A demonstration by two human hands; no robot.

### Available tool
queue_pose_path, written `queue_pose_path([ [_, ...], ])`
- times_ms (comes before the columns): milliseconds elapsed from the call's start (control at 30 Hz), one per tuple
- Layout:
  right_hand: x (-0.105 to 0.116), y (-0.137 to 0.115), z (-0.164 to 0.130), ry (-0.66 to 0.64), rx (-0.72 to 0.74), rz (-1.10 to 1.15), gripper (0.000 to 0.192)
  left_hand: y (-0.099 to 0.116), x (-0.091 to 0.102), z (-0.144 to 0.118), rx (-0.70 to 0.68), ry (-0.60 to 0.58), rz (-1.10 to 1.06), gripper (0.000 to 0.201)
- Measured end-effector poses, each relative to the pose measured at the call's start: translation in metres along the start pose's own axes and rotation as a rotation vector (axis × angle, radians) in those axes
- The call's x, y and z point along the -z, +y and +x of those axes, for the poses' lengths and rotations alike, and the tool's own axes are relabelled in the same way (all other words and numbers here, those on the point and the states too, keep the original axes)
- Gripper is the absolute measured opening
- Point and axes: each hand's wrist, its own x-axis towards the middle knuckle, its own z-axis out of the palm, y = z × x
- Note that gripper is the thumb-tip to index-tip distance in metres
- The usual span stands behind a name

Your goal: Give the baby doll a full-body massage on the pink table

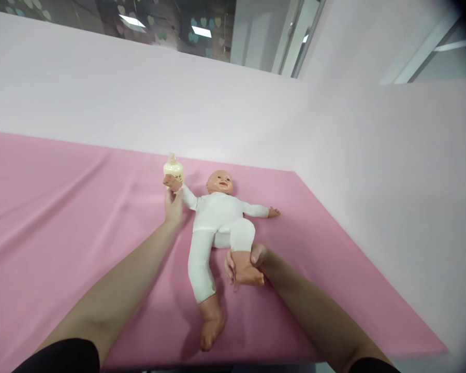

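Observation:
A baby doll (218,211) with a white cloth body lies on its back on the pink-covered table (85,217), its head toward the wall. My left hand (173,204) is closed around the doll's forearm on the left side, just below its raised hand. With my right hand (259,255) I grip the doll's lower leg near the ankle; that leg is bent and lifted. The doll's other leg lies stretched toward me. Behind the doll's held hand stands a pale yellow baby bottle (173,168), its lower part hidden.
A white wall (140,103) rises along the table's far edge, and another wall (373,171) stands at the right. Above the far wall is a window (171,26) with heart-shaped decorations and light reflections. Wrinkles run through the pink cover at the left.

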Motion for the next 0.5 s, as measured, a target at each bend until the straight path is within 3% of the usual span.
queue_pose_path([
  [100, -0.005, -0.011, 0.006, -0.164, -0.191, -0.217, 0.051, -0.003, 0.005, 0.009, 0.133, 0.172, -0.094, 0.038],
  [233, 0.000, -0.011, 0.011, -0.325, -0.256, -0.273, 0.048, -0.008, 0.010, 0.016, 0.272, 0.348, -0.138, 0.036],
  [367, 0.008, -0.001, 0.008, -0.429, -0.304, -0.170, 0.053, -0.004, 0.007, 0.014, 0.268, 0.325, -0.165, 0.031],
  [500, 0.012, 0.009, -0.003, -0.308, -0.248, -0.013, 0.054, 0.003, 0.000, 0.006, 0.151, 0.210, -0.135, 0.029],
])
